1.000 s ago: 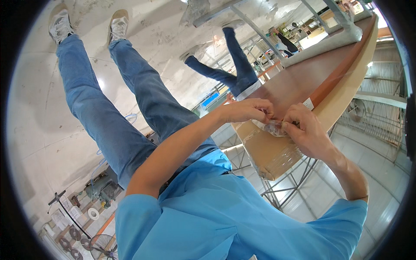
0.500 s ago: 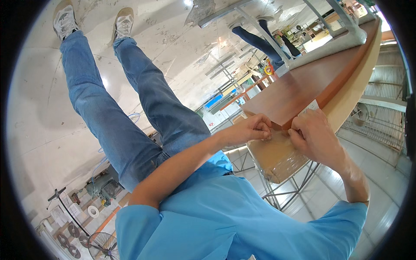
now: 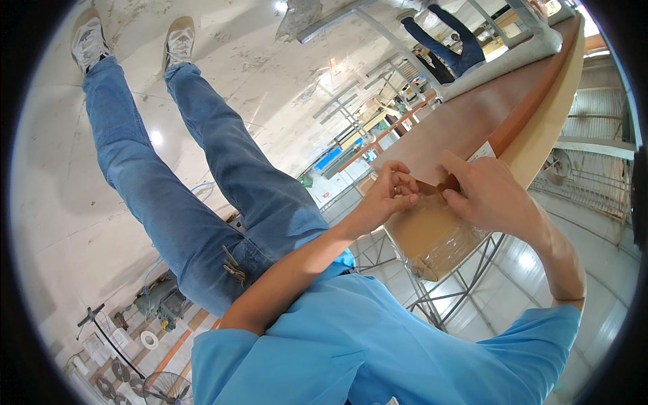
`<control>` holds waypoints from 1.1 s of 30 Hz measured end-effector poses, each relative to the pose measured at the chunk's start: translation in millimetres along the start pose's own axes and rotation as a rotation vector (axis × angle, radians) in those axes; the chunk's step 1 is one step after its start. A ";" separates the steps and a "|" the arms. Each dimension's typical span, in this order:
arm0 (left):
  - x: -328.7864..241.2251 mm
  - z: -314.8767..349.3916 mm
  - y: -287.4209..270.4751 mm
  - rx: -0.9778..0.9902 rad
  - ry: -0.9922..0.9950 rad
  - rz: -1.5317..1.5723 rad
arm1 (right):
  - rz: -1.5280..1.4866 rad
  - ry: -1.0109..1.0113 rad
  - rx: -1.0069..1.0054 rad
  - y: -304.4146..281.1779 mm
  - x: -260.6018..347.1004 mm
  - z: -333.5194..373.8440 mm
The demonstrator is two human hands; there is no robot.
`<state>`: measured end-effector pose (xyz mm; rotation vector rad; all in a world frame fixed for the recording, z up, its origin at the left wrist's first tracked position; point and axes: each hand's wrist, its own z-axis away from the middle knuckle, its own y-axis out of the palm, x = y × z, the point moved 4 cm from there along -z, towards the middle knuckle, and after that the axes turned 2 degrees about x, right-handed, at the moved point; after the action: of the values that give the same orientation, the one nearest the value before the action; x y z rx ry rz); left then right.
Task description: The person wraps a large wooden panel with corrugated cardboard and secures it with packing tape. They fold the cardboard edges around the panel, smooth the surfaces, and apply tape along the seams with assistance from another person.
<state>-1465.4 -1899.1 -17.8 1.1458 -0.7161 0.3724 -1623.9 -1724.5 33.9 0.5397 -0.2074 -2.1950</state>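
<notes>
A wide panel (image 3: 466,121) with a reddish-brown face and a pale side narrows toward me, and both my hands meet at its near end. My left hand (image 3: 391,192) is closed, fingers curled and thumb against the index finger; what it pinches is too small to make out. My right hand (image 3: 489,192) bends over the panel's near corner with thumb and fingers drawn in, hiding what they grip. A dark reddish-brown edge (image 3: 428,188) shows between the hands. Just below them lies a tan block wrapped in clear plastic (image 3: 432,236). A white label (image 3: 482,152) sits beside my right knuckles.
Thin metal legs (image 3: 439,300) stand beneath the wrapped block. A padded grey frame (image 3: 503,67) supports the panel's far end. Another person's legs (image 3: 445,44) show at the top. A fan (image 3: 167,388) and a motor-like machine (image 3: 162,300) are at lower left.
My left hand has lifted slightly off the wrapped block and moved a little left. My right hand has shifted slightly, its index finger more extended. The view has tilted a little.
</notes>
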 end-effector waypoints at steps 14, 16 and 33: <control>73.4 10.2 -21.1 -0.174 -0.259 -0.041 | 0.359 -0.263 -0.018 -11.1 27.1 -2.2; 96.5 0.5 -21.3 -0.166 -0.224 0.032 | 0.358 -0.366 -0.118 -13.8 31.3 -0.2; 175.8 -16.5 -178.2 -0.186 -0.501 -0.719 | -0.248 -0.363 -1.795 148.9 -119.8 150.0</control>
<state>-1224.2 -1967.7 -24.7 1.2453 -0.6961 -0.5942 -1520.2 -1730.8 253.5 -0.8590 1.5457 -1.7689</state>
